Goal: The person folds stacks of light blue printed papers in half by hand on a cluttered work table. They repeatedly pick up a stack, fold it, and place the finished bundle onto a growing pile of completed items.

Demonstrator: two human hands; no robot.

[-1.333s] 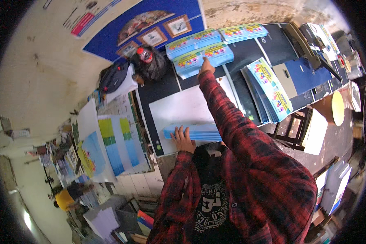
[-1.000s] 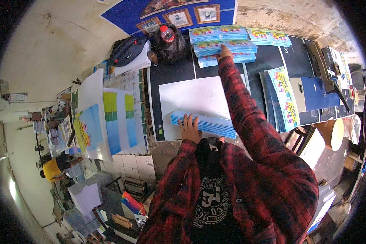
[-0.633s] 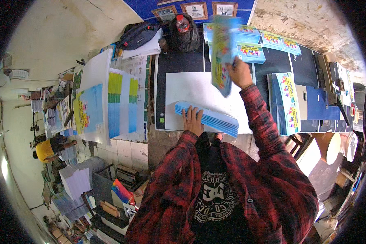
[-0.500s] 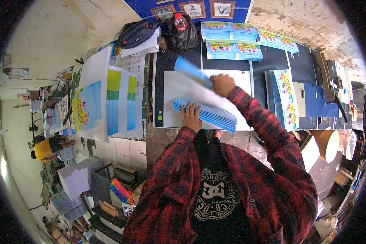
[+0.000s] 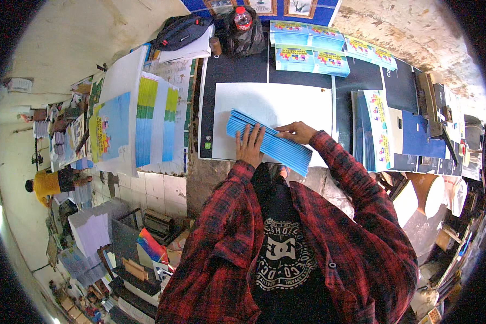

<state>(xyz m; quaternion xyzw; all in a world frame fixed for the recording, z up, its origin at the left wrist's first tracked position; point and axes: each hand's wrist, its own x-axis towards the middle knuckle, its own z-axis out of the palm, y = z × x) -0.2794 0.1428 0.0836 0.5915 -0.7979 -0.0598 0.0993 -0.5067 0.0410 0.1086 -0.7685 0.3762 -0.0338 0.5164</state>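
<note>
A fanned row of blue folded booklets (image 5: pixel 286 153) lies at a slant on the white board (image 5: pixel 297 100), each overlapping the one beside it. Flat on the left part of this row rests my left hand (image 5: pixel 248 144), its fingers stretched out. At the row's far edge, right of the left hand, my right hand (image 5: pixel 298 132) has its thumb and fingers closed on the edge of a blue booklet. The fingertips partly hide that edge.
Piles of printed booklets (image 5: pixel 313 60) stand at the table's back, and another fanned pile (image 5: pixel 377 129) lies at the right. Large printed sheets (image 5: pixel 113 127) are stacked leftward. A black plastic bag with a bottle (image 5: pixel 243 21) and a dark pouch (image 5: pixel 183 36) sit at the back left.
My right hand has swung a blue booklet down from above the board onto the row. My left hand stays on the row. The person in yellow at the far left has shifted.
</note>
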